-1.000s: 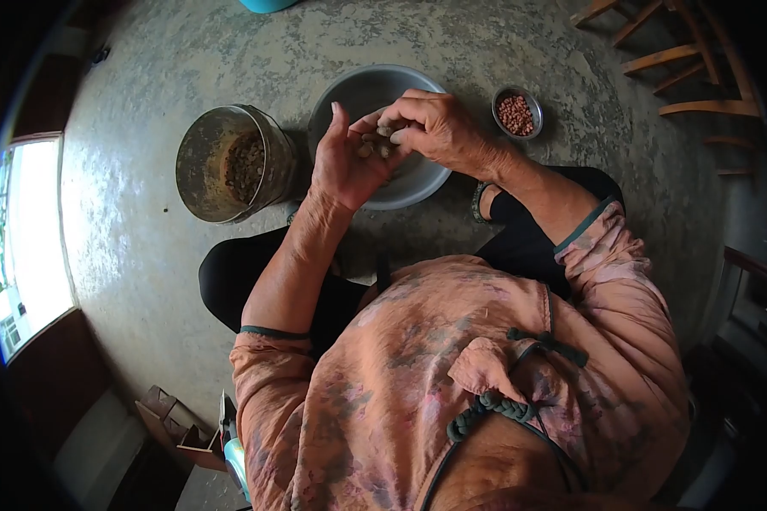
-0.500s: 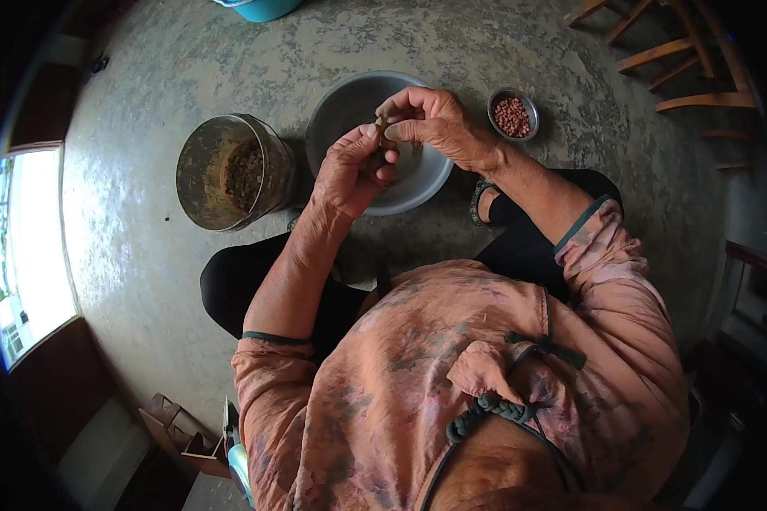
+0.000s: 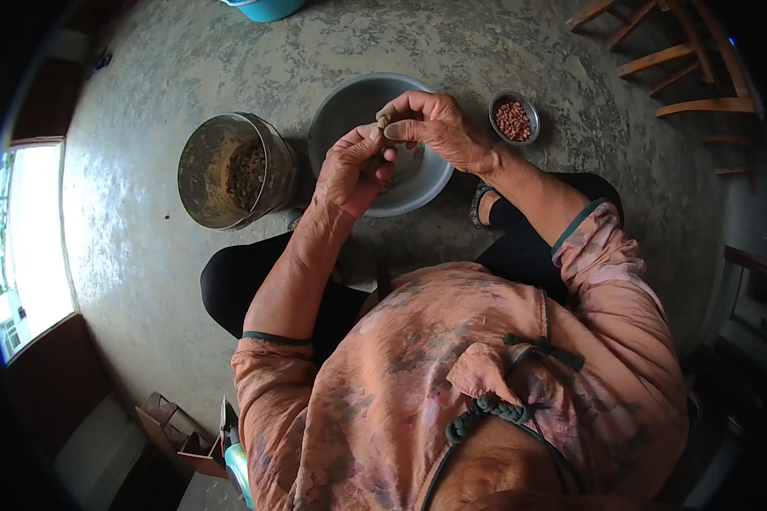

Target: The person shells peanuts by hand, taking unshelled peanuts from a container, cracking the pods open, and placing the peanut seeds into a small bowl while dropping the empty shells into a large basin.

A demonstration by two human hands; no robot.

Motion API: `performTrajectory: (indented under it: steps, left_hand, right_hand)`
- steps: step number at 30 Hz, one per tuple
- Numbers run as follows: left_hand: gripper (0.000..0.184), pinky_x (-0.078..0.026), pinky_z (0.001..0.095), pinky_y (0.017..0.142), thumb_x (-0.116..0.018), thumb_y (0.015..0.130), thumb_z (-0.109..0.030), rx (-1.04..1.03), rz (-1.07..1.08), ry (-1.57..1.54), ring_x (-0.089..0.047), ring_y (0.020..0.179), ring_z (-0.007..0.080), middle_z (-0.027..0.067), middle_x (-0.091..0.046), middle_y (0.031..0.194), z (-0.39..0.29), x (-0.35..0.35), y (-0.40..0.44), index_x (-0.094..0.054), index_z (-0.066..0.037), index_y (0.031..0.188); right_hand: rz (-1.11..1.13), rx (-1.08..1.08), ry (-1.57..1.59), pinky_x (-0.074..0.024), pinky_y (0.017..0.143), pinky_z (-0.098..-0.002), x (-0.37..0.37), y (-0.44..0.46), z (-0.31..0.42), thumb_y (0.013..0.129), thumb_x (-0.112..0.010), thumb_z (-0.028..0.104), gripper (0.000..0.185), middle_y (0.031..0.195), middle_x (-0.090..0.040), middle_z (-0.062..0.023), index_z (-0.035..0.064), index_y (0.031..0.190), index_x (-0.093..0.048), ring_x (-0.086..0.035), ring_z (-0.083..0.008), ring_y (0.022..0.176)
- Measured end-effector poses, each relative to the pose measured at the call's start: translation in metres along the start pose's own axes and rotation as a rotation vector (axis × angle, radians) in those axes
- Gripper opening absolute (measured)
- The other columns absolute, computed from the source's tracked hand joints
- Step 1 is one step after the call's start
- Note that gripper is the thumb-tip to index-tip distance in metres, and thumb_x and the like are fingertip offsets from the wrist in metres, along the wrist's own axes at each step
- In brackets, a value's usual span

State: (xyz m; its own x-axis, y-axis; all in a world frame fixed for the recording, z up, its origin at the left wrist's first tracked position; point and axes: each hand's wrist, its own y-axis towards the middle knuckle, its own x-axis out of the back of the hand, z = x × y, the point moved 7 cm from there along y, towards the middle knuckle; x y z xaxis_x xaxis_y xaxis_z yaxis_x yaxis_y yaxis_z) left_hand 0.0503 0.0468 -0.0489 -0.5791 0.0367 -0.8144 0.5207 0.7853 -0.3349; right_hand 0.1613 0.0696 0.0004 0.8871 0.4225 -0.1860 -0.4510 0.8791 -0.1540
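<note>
Between the fingertips of both hands is a small, tan, knobbly peanut (image 3: 383, 123) in its shell. My left hand (image 3: 354, 169) pinches it from below with thumb and forefinger, the other fingers curled. From above and the right, the thumb and forefinger of my right hand (image 3: 439, 128) close on the same peanut. Both hands are over a wide grey metal basin (image 3: 332, 102), whose middle they partly cover. Some brown bits (image 3: 418, 153) show inside the basin beneath my right hand. Right of it, a small metal bowl (image 3: 534, 122) holds reddish shelled peanuts (image 3: 511, 121).
A dirty metal bucket (image 3: 198, 175) with brown peanuts in their shells (image 3: 246, 173) stands left of the basin. Wooden chairs (image 3: 699, 105) are at the upper right, a turquoise tub (image 3: 268, 8) at the top edge. My legs are bent on either side, below the basin.
The peanut shows more plainly between my fingertips now. My right hand has shifted slightly down; the left has barely moved.
</note>
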Motion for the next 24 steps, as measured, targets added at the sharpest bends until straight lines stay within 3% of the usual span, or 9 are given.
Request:
performTrajectory:
  steps: [7,16,24]
  left_hand:
    - [0.014,-0.041,0.0213,0.051,-0.060,0.085,-0.013,0.053,0.050,-0.045,-0.055,0.070,0.0122,0.0052,-0.058,0.086,0.002,0.001,0.000,-0.056,-0.002,0.093]
    - [0.018,-0.043,0.0223,0.052,-0.060,0.086,-0.016,0.077,-0.027,0.025,-0.056,0.072,0.0132,0.0060,-0.057,0.085,0.008,0.008,0.000,-0.055,-0.001,0.094]
    - [0.020,-0.043,0.0228,0.053,-0.058,0.087,-0.019,0.092,-0.072,0.017,-0.055,0.072,0.0135,0.0056,-0.057,0.083,0.012,0.008,-0.001,-0.055,-0.002,0.097]
  right_hand:
    - [-0.096,0.168,-0.301,-0.0473,0.074,-0.0243,0.005,0.000,0.017,0.081,-0.066,0.011,0.011,0.087,-0.062,-0.0037,0.0018,0.087,-0.067,-0.060,-0.0126,0.083]
    - [-0.025,0.189,-0.479,-0.0463,0.072,-0.0257,0.009,0.004,0.013,0.079,-0.065,0.010,0.011,0.082,-0.062,-0.0049,0.0009,0.084,-0.066,-0.060,-0.0127,0.080]
    - [-0.049,0.110,-0.349,-0.0483,0.067,-0.0253,0.005,0.003,0.008,0.079,-0.064,0.008,0.009,0.076,-0.064,-0.0057,-0.0009,0.081,-0.064,-0.061,-0.0121,0.072]
